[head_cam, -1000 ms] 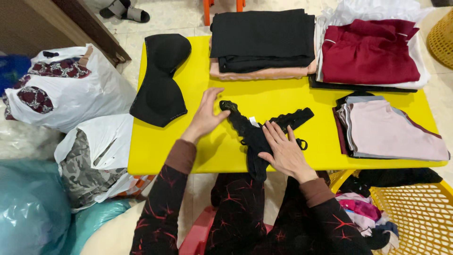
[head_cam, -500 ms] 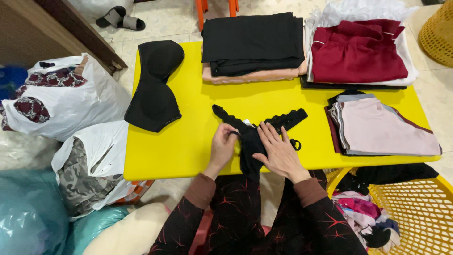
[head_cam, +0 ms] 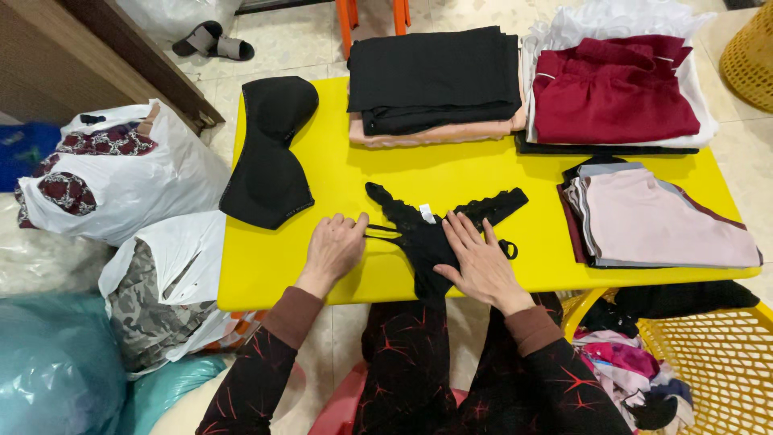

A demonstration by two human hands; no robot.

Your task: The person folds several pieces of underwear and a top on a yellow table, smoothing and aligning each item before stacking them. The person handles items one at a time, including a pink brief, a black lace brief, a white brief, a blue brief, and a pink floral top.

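Your left hand (head_cam: 334,250) rests fingers together at the side strap of the black lace underwear (head_cam: 435,234), closed on nothing, seemingly pulling it taut. The garment lies near the front edge of the yellow worktop (head_cam: 338,181), waistband running left to right, crotch pointing toward you. Your right hand (head_cam: 479,262) presses it flat, fingers spread.

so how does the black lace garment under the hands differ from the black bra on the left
The lace garment is thin and strappy, spread out flat, with a small white tag; the bra is thicker and padded, folded cup over cup. Both hands touch the lace garment, left hand on a strap, right hand pressing its middle, while the bra lies untouched. Both are black and lie on the yellow table.
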